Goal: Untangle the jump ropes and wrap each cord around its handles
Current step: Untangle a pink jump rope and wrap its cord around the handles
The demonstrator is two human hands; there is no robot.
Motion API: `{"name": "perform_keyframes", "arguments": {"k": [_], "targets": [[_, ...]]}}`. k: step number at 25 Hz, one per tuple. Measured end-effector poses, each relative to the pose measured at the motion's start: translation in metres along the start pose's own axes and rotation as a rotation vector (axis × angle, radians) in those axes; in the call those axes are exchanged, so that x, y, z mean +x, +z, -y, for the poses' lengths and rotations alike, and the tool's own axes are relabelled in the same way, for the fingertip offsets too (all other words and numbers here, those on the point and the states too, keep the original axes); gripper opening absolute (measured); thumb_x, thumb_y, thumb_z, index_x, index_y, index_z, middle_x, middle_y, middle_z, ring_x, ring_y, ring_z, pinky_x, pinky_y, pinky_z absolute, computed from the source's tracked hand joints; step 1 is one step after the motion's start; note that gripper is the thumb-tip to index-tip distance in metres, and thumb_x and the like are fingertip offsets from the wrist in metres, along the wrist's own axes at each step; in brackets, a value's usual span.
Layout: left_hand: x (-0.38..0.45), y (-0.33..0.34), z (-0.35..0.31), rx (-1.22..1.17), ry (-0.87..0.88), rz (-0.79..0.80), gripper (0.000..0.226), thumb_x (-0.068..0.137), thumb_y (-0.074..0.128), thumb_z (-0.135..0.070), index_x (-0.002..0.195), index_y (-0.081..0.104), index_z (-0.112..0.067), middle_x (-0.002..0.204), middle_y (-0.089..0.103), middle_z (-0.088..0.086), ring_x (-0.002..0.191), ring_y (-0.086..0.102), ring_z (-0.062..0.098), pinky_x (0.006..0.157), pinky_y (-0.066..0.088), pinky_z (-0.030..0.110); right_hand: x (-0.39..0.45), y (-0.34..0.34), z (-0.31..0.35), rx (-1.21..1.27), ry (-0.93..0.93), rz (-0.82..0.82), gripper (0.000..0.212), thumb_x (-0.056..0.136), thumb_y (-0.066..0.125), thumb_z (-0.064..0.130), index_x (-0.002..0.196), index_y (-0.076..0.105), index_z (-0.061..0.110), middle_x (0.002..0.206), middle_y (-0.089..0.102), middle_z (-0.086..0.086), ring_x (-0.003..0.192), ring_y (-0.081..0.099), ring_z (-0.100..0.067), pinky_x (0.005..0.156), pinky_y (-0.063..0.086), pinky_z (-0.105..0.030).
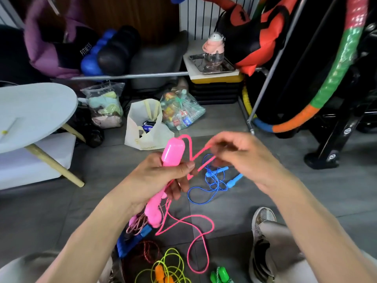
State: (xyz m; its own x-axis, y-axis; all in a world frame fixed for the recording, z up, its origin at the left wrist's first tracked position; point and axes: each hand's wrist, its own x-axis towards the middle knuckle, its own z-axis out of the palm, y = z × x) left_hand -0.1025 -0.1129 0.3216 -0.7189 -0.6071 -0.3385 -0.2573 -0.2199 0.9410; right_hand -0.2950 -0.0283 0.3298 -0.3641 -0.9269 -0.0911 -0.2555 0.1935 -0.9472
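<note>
At the far left a round pale-grey tabletop [34, 111] on slanted wooden legs stands over a white padded block. Behind it, dark and blue knobbly foam rollers [110, 52] lie on a grey shelf. On the grey tiled floor [224, 123] sit a clear zip bag [105, 105] of soft pastel items, a cream non-woven tote bag [142, 127] and a knotted, crinkled plastic sack [180, 111] of bright packets.

The left hand [161, 180] is curled tight round the pink jump rope handles [173, 153], smooth glossy plastic with a rounded cap standing above the fist and a lumpy lower end sticking out below. The pink cord [191, 219], thin and rubbery, leaves the cap, runs across to the right, and also hangs beneath the fist in loose loops on the floor. Under the left wrist lie a twisted red-and-white braided rope [138, 223] and a blue handle [134, 237]. At the bottom edge a neon yellow-green cord [171, 260] coils around orange handles [160, 271], with green handles [219, 274] just beside.

The right hand [242, 154] is held apart from the left, its fingertips pinching the pink cord. Beyond it, on the floor, lies a blue jump rope [214, 180], its thin cord tangled about light-blue handles. A mesh sneaker [262, 223] rests at lower right; a segmented foam-wrapped hoop [334, 76] curves at far right.
</note>
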Motion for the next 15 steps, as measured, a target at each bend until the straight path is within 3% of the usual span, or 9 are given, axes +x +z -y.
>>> {"name": "perform_keyframes", "arguments": {"k": [3, 7, 9, 12, 13, 15], "targets": [[0.002, -0.002, 0.001, 0.026, -0.022, -0.018, 0.033, 0.068, 0.07, -0.03, 0.081, 0.071, 0.001, 0.057, 0.062, 0.013, 0.043, 0.052, 0.018, 0.042, 0.039, 0.021, 0.013, -0.035, -0.002, 0.255, 0.002, -0.414, 0.017, 0.091, 0.06, -0.002, 0.091, 0.071, 0.012, 0.074, 0.06, -0.003, 0.065, 0.06, -0.015, 0.071, 0.06, -0.03], [0.003, -0.003, -0.001, -0.108, 0.029, -0.098, 0.022, 0.071, 0.069, -0.022, 0.075, 0.069, -0.001, 0.049, 0.05, 0.009, 0.038, 0.04, 0.012, 0.038, 0.032, 0.018, 0.015, -0.04, -0.004, 0.334, 0.057, -0.566, 0.02, 0.091, 0.06, -0.001, 0.103, 0.07, 0.01, 0.093, 0.065, -0.009, 0.074, 0.065, -0.02, 0.069, 0.061, -0.033], [0.004, -0.003, -0.003, -0.282, 0.016, -0.132, 0.021, 0.071, 0.068, -0.018, 0.077, 0.066, 0.002, 0.048, 0.044, 0.006, 0.036, 0.033, 0.009, 0.035, 0.025, 0.017, 0.005, -0.018, 0.001, 0.357, 0.12, -0.377, 0.014, 0.089, 0.063, 0.003, 0.099, 0.069, 0.011, 0.093, 0.066, -0.011, 0.074, 0.066, -0.026, 0.069, 0.06, -0.037], [0.006, -0.005, -0.006, -0.506, -0.04, -0.148, 0.021, 0.073, 0.065, -0.019, 0.081, 0.064, 0.0, 0.048, 0.041, 0.0, 0.035, 0.028, 0.005, 0.034, 0.023, 0.015, -0.022, 0.031, 0.006, 0.321, 0.203, 0.327, 0.019, 0.085, 0.07, 0.025, 0.099, 0.07, 0.012, 0.094, 0.072, -0.006, 0.086, 0.067, -0.02, 0.074, 0.056, -0.031], [0.008, -0.004, -0.007, -0.552, -0.065, -0.166, 0.021, 0.074, 0.065, -0.02, 0.082, 0.065, -0.001, 0.049, 0.042, -0.002, 0.035, 0.03, 0.004, 0.033, 0.026, 0.014, -0.028, 0.044, 0.002, 0.278, 0.204, 0.455, 0.019, 0.086, 0.071, 0.023, 0.102, 0.069, 0.014, 0.094, 0.072, -0.002, 0.087, 0.066, -0.013, 0.074, 0.054, -0.026], [0.009, -0.003, -0.008, -0.59, -0.106, -0.223, 0.02, 0.08, 0.064, -0.02, 0.085, 0.068, -0.002, 0.055, 0.057, 0.001, 0.038, 0.048, 0.008, 0.036, 0.04, 0.016, -0.03, 0.056, -0.003, 0.214, 0.186, 0.425, 0.011, 0.089, 0.069, 0.014, 0.1, 0.069, 0.015, 0.086, 0.071, 0.005, 0.075, 0.064, -0.003, 0.065, 0.047, -0.016]]}}
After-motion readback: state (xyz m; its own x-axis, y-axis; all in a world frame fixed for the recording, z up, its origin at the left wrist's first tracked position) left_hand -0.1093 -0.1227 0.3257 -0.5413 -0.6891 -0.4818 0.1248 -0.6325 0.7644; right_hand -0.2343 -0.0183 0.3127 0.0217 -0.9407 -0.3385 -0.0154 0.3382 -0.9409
